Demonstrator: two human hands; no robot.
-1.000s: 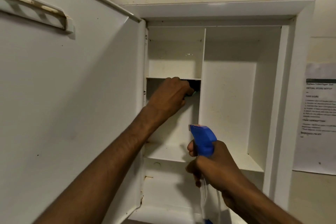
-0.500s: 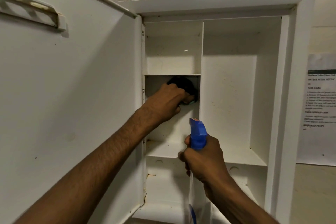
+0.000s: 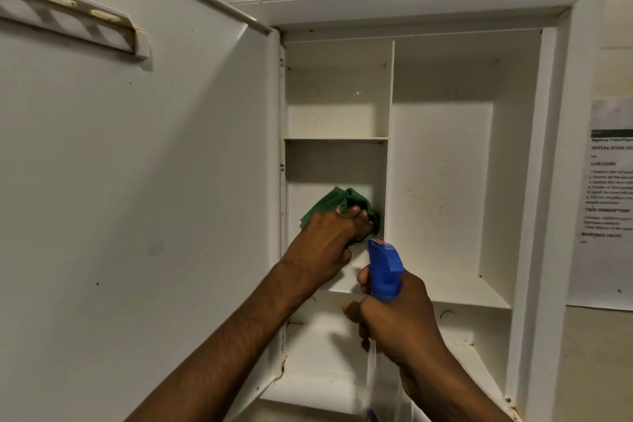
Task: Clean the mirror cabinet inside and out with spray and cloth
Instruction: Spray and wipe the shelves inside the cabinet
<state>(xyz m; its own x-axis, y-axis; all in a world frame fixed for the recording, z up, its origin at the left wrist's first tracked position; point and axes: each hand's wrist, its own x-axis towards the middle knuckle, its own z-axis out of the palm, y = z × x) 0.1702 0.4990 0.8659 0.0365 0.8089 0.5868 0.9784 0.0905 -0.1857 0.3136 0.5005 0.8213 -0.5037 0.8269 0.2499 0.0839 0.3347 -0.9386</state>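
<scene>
The white mirror cabinet [image 3: 442, 188] stands open in front of me, its shelves bare. Its door [image 3: 137, 181] is swung out to the left, showing the inner side. Inside the middle left compartment, my left hand [image 3: 325, 240] presses a crumpled green cloth [image 3: 329, 205] against the back wall, low down near the shelf. My right hand [image 3: 394, 315] grips a spray bottle with a blue trigger head [image 3: 383, 271] just in front of the cabinet, below the cloth. The bottle's clear body hangs below my hand, mostly out of sight.
A white rail [image 3: 68, 17] is fixed high on the door's inner side. A vertical divider [image 3: 390, 161] splits the cabinet into left shelves and a taller right bay. A printed paper sheet [image 3: 606, 202] hangs on the wall to the right.
My left hand has moved the cloth down from just under the upper shelf to the lower part of the compartment. The spray bottle has stayed roughly in place.
</scene>
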